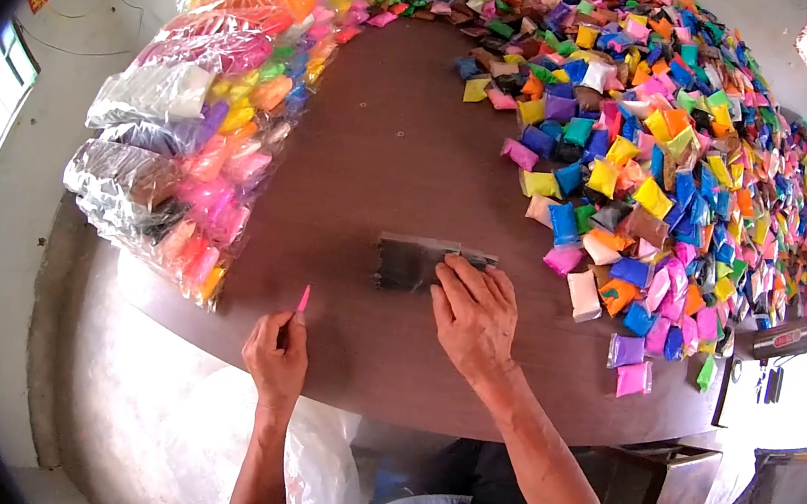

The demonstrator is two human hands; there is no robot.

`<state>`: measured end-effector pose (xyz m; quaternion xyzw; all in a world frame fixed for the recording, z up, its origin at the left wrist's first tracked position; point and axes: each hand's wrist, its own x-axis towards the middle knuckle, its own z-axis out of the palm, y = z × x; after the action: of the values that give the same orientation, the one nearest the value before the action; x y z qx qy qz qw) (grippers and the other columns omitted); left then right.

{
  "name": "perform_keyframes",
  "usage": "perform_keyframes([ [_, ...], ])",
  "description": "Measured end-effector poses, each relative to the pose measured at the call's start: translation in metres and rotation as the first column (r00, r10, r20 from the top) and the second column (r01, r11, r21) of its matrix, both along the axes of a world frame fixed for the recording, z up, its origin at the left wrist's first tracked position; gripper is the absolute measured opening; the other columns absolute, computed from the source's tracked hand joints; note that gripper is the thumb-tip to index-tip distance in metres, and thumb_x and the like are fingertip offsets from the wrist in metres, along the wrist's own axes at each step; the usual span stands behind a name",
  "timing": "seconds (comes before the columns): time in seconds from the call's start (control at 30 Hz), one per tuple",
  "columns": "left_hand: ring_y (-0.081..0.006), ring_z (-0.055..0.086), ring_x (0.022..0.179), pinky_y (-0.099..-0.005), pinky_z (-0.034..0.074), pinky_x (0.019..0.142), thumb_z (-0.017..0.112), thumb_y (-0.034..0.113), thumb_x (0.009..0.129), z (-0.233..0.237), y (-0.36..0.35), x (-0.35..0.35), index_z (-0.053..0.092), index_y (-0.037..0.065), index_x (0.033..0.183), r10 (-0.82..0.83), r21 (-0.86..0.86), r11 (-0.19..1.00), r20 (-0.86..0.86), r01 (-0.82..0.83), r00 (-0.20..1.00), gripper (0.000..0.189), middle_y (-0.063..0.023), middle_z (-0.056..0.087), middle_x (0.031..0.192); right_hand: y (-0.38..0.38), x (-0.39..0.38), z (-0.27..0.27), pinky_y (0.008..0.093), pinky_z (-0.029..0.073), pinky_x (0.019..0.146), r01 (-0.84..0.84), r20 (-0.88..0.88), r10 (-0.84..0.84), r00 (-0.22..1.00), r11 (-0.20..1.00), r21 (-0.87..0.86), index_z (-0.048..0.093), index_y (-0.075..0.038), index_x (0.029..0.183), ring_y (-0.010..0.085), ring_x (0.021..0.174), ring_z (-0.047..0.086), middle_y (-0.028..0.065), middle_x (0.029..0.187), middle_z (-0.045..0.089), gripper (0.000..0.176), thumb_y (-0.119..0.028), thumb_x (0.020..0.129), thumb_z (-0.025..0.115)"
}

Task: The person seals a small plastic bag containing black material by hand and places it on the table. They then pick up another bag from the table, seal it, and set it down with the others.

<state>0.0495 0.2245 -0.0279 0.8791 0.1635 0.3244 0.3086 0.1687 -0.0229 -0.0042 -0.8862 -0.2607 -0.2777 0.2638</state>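
Observation:
My left hand (pixel 276 357) is closed in a pinch around a thin pink stick (pixel 305 298), perhaps a small plastic tool, pointing up above the table's front part. To its right, a flat black packet (pixel 407 265) with a clear, shiny top edge lies on the brown table (pixel 373 168). My right hand (pixel 476 316) grips this packet near its upper right edge, the fingers curled down onto it. The fingertips' undersides are hidden.
Small colourful sachets (pixel 624 178) are heaped along the table's back and right side. Larger clear bags (pixel 177 124) of coloured packets are stacked on the left. Clear plastic sheeting (pixel 318 453) hangs below the front edge, and a wooden stool (pixel 681 498) stands at lower right.

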Motion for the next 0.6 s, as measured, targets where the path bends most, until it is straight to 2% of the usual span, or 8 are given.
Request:
perform_keyframes([
  [0.03, -0.0248, 0.064, 0.066, -0.0358, 0.050, 0.062, 0.075, 0.006, 0.094, 0.000, 0.000, 0.000, 0.070, 0.002, 0.093, -0.006, 0.003, 1.000, 0.016, 0.006, 1.000, 0.007, -0.0108, 0.067, 0.078, 0.000, 0.001, -0.002, 0.0427, 0.046, 0.103, 0.003, 0.018, -0.003, 1.000, 1.000, 0.003, 0.075, -0.006, 0.111, 0.0213, 0.100, 0.070, 0.0045, 0.120, 0.071, 0.023, -0.013, 0.089, 0.075],
  [0.13, -0.0253, 0.064, 0.066, -0.0361, 0.050, 0.063, 0.075, 0.006, 0.094, 0.002, 0.001, -0.001, 0.070, 0.002, 0.093, -0.011, 0.027, 1.000, 0.038, 0.010, 0.999, 0.006, -0.0111, 0.066, 0.078, 0.000, -0.001, -0.002, 0.0447, 0.044, 0.107, 0.002, 0.000, -0.002, 1.000, 1.000, -0.002, 0.076, -0.006, 0.112, 0.0207, 0.103, 0.070, 0.0041, 0.121, 0.072, 0.025, -0.015, 0.089, 0.075],
  [0.27, -0.0281, 0.063, 0.067, -0.0381, 0.050, 0.063, 0.074, 0.005, 0.094, -0.006, 0.002, -0.001, 0.070, 0.002, 0.093, -0.006, 0.079, 0.997, 0.064, 0.001, 0.998, 0.005, -0.0130, 0.066, 0.078, -0.003, -0.003, 0.000, 0.0451, 0.044, 0.110, 0.041, 0.028, -0.040, 0.999, 0.998, -0.040, 0.076, -0.008, 0.111, 0.0210, 0.104, 0.071, 0.0037, 0.121, 0.073, 0.024, -0.015, 0.088, 0.077],
  [0.4, -0.0303, 0.064, 0.068, -0.0396, 0.050, 0.063, 0.073, 0.004, 0.095, -0.009, 0.005, -0.002, 0.069, 0.002, 0.095, -0.016, 0.032, 0.999, 0.042, 0.015, 0.999, 0.004, -0.0153, 0.067, 0.081, -0.004, -0.009, 0.013, 0.0469, 0.041, 0.110, 0.047, -0.005, -0.047, 0.999, 0.999, -0.008, 0.074, -0.008, 0.115, 0.0227, 0.115, 0.067, 0.0039, 0.124, 0.070, 0.028, -0.019, 0.089, 0.075],
  [0.53, -0.0248, 0.063, 0.068, -0.0373, 0.050, 0.062, 0.071, 0.004, 0.097, -0.002, 0.000, -0.001, 0.067, 0.001, 0.095, -0.014, 0.015, 1.000, 0.038, 0.013, 0.999, 0.005, -0.0129, 0.068, 0.081, -0.033, -0.006, 0.019, 0.0480, 0.042, 0.108, 0.063, 0.001, -0.063, 0.998, 0.997, 0.033, 0.072, -0.010, 0.118, 0.0249, 0.119, 0.064, 0.0052, 0.128, 0.067, 0.031, -0.017, 0.088, 0.075],
  [0.6, -0.0226, 0.062, 0.068, -0.0362, 0.050, 0.062, 0.070, 0.003, 0.098, -0.003, 0.001, -0.001, 0.066, 0.001, 0.095, -0.027, 0.016, 1.000, 0.039, 0.027, 0.999, 0.005, -0.0109, 0.068, 0.081, -0.060, 0.002, 0.019, 0.0487, 0.042, 0.107, 0.105, -0.008, -0.105, 0.994, 0.994, 0.035, 0.074, -0.011, 0.115, 0.0252, 0.118, 0.063, 0.0052, 0.126, 0.067, 0.027, -0.016, 0.088, 0.075],
])
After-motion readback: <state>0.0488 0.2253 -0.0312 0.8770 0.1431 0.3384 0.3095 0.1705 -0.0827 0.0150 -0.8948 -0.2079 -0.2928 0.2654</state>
